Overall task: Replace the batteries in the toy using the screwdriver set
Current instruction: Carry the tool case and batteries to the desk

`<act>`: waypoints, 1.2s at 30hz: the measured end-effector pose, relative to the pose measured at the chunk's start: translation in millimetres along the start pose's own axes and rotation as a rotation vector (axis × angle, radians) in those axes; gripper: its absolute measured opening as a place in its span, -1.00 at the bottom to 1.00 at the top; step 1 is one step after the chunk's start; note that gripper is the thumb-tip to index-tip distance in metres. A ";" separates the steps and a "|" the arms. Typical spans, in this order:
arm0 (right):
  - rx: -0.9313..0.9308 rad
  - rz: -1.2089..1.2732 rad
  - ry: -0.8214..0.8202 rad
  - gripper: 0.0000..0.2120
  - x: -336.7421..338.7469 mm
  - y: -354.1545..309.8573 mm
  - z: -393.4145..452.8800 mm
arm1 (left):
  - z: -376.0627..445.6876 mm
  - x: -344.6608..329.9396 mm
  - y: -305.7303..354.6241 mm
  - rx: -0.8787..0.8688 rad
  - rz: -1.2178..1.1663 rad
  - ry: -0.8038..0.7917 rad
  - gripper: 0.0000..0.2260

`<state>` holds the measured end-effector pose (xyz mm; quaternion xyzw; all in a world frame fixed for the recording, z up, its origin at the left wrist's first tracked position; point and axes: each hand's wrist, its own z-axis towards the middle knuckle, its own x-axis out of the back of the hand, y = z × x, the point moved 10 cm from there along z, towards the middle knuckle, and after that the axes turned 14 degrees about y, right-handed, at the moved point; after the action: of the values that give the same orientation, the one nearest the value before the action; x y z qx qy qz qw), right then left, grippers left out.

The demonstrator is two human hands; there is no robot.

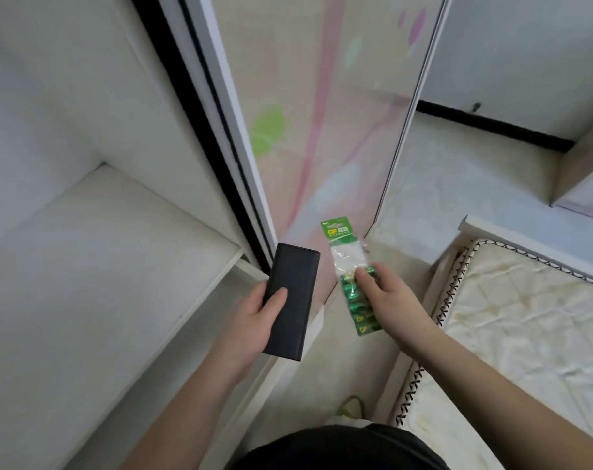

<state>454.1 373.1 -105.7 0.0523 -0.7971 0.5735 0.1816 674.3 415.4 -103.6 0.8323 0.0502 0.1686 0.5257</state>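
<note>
Lower right, a quilted cream mattress (512, 320) is lying flat. Centre frame, the left hand (254, 317) is gripping a matte black rectangular case (293, 300), thumb on top; just right, the right hand (386, 296) is pinching a glossy green battery pack (351, 283).

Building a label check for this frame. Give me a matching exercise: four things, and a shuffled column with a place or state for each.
Things:
1. black case
2. battery pack
3. mattress
4. shelf

Places or states:
A. at far right, bare, with stitched edge
B. held in right hand
C. white, at left, nothing on it
D. held in left hand

Pairs: 1-D, 2-B, 3-A, 4-C
</note>
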 end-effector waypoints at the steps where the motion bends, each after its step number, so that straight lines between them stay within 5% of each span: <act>1: 0.002 -0.009 0.029 -0.82 8.4 1.2 5.5 | 3.2 -9.1 4.2 -0.006 0.008 -0.018 -0.89; 18: -0.165 0.139 0.360 -0.79 72.9 16.6 38.3 | 51.0 -109.4 38.2 -0.106 0.080 -0.307 -0.88; 36: -0.181 0.199 0.564 -0.73 240.7 24.2 192.7 | 137.7 -348.7 140.8 -0.108 0.081 -0.416 -0.85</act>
<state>179.3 231.5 -96.4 -0.2035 -0.7643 0.5070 0.3427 379.9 144.0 -111.2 0.8211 -0.1019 0.0167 0.5613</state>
